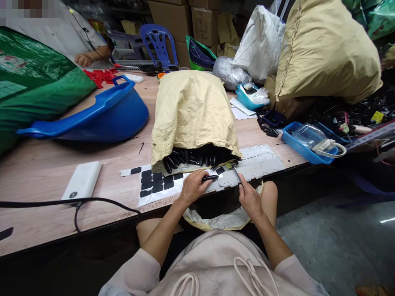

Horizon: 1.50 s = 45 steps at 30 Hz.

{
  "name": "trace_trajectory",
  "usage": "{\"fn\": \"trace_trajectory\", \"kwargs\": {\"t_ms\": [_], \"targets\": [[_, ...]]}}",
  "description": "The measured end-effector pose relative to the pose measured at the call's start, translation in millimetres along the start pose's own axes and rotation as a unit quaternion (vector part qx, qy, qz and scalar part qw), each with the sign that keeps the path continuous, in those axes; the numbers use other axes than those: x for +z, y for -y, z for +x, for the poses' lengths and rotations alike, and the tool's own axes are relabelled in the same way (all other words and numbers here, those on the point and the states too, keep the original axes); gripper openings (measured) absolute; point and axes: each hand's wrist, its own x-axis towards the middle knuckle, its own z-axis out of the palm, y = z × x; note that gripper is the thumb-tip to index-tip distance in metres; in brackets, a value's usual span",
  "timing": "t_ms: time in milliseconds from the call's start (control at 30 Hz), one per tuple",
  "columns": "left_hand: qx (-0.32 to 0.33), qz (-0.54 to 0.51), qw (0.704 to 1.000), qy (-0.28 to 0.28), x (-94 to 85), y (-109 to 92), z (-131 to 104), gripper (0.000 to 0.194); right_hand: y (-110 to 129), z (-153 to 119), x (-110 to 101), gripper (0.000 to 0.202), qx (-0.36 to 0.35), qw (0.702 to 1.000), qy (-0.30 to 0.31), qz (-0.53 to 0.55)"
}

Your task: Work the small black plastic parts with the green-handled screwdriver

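My left hand (193, 187) is closed on a slim black tube-like piece (210, 178), which points to the right over the grey board (257, 164). In my right hand (250, 199) is the handle of a small hammer (236, 172), its yellow-and-metal head resting near the sack's mouth. Many similar black pieces (185, 157) spill toward the opening of a tan paper sack (194, 109) lying just beyond both hands. To the left of my left hand, a white sheet (179, 190) carries rows of black rounded-square stickers (157, 182).
An open lined sack (216, 222) sits at my lap below the table edge. A white power bank (82, 181) with a black cable lies left, before a blue scoop-shaped basin (101, 113). Blue trays (304, 150) stand right. Across the table a co-worker's hand (84, 60) shows.
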Motion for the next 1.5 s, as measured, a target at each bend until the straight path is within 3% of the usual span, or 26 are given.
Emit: {"fn": "trace_trajectory", "kwargs": {"t_ms": [200,400,567,700,800,967,1233,1500], "targets": [[-0.002,0.007,1.000,0.022,11.5,-1,9,0.017,-3,2,1,0.056,0.004,1.000,0.000,0.031],[-0.029,-0.020,0.999,0.032,15.8,3,14,0.015,-16,3,0,0.055,-0.044,0.987,-0.005,0.154],[-0.031,-0.019,0.999,0.028,15.8,2,13,0.016,-4,-15,-7,0.054,-0.072,0.969,0.002,0.235],[-0.035,-0.021,0.999,0.024,17.5,2,13,0.017,8,-26,-7,0.047,-0.162,0.962,-0.019,0.217],[-0.035,-0.024,0.999,0.021,19.2,4,13,0.016,10,-30,-4,0.047,-0.192,0.962,-0.024,0.191],[-0.032,-0.032,0.999,0.016,21.7,7,13,0.016,8,-34,1,0.050,-0.204,0.966,-0.059,0.149],[-0.034,-0.037,0.999,0.015,20.7,5,14,0.013,9,-31,7,0.051,-0.222,0.962,-0.061,0.148],[-0.045,-0.036,0.998,0.019,18.0,1,14,0.012,25,-33,6,0.049,-0.207,0.967,-0.014,0.150]]}}
